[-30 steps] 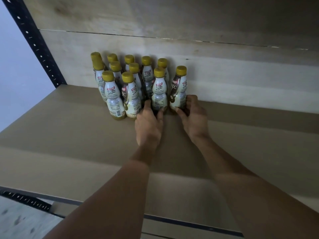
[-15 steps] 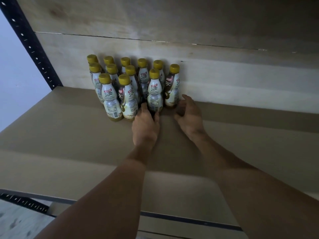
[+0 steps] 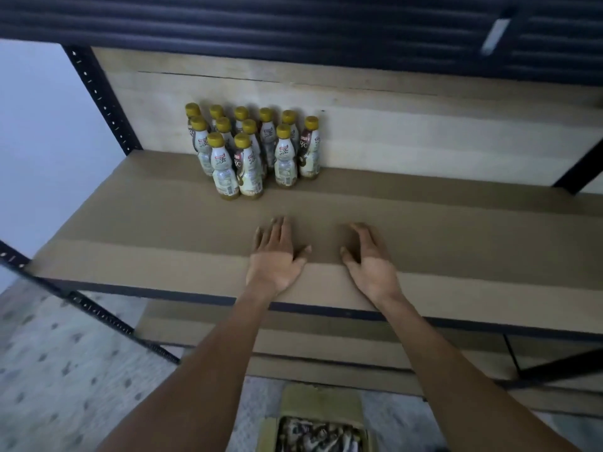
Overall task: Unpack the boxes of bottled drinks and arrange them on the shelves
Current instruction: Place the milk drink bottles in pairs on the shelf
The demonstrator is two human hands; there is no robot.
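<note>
Head view, looking down and forward at metal racking.

Bottles (image 3: 253,151): about twelve by cap count, with yellow caps and white and brown labels. All upright, packed tight in short rows at back left of shelf (image 3: 146,230), rear row against pale back panel (image 3: 424,132). Two front bottles out ahead of the rest, on the cluster's left side.

Left hand (image 3: 277,256): palm down over front part of shelf, fingers straight and slightly spread. Grip apart, holding nothing. Resting on the board or hovering just over it: cannot tell.

Right hand (image 3: 367,259): just beside left hand, a gap between them, palm turned down and inward. Fingers loosely bent, grip apart, nothing in it. Contact with shelf also unclear.

Both hands well clear of bottles, bare brown board between.

Black perforated upright (image 3: 101,99) at left rear corner of shelf. Dark ribbed surface (image 3: 261,21) across top of frame. Lower shelf (image 3: 326,334) visible under front edge.

Open cardboard box (image 3: 321,402) on patterned floor (image 3: 65,370) at bottom of frame, between the forearms. Contents blurred, possibly more bottles.
</note>
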